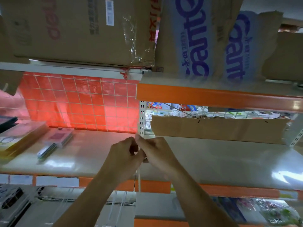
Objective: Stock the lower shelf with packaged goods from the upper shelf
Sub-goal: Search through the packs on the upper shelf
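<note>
Hands meet just below centre: the left hand [126, 154] and right hand [155, 151] touch fingertip to fingertip, fingers curled and pinching the top of a thin white cord [139, 181]. The cord hangs straight down toward 6 o'clock, across the orange front edge of the lower shelf [221, 163]. That shelf is a smooth, pale, glossy slab, and its surface shows broadly from the hands out to 3 o'clock. At 9 o'clock, flat packs [57, 140] in clear wrap lie stacked on it, well apart from the hands, beside a blurred yellow pack [19, 136]. A perforated metal post [142, 115] rises just behind the fingertips toward 12 o'clock and divides two bays. At 10 o'clock, a white wire grid [82, 102] covers a shiny red backing. At 2 o'clock, a long plain cardboard sheet [213, 130] stands along the back of the right bay. Above it runs the orange lip of the upper shelf [213, 97]. Cardboard boxes fill that shelf: a brown box [73, 30] at 11 o'clock with crinkled clear tape on its corner, and a blue-printed box [193, 38] at 1 o'clock with torn flaps. Both reach the shelf's front edge.
</note>
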Motion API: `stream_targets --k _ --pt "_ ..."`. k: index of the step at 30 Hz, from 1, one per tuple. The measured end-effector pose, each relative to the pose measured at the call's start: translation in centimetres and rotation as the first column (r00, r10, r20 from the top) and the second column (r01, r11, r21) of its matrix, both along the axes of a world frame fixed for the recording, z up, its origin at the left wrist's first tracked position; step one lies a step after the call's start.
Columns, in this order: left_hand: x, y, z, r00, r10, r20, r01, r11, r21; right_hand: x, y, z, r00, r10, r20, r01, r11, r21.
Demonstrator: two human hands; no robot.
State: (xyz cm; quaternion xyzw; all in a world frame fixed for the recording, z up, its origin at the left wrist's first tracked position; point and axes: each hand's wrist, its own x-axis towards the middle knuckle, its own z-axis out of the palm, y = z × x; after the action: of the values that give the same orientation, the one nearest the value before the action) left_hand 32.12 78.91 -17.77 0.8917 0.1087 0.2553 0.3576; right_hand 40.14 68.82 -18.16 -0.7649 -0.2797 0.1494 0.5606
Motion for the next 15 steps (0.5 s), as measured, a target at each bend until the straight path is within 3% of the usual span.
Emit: stream_targets --k 6,10,15 --pt "2.6 0.8 -0.7 0.989 -0.066 -0.132 0.055 0.995 -0.088 2.4 0.8 -0.5 0.996 -0.09 -0.009 0.09 0.996 -0.024" --pt "2.1 3.3 -1.8 0.983 -0.148 -0.108 0.106 0.941 -0.323 2.7 2.5 -1.6 0.991 -0.098 -0.095 0.102 0.994 0.033" --pt "0.5 8.1 -3.5 0.964 0.206 -0.168 -0.233 0.958 -0.167 1.3 6.3 -2.9 0.96 -0.139 -0.243 0.171 0.979 0.113"
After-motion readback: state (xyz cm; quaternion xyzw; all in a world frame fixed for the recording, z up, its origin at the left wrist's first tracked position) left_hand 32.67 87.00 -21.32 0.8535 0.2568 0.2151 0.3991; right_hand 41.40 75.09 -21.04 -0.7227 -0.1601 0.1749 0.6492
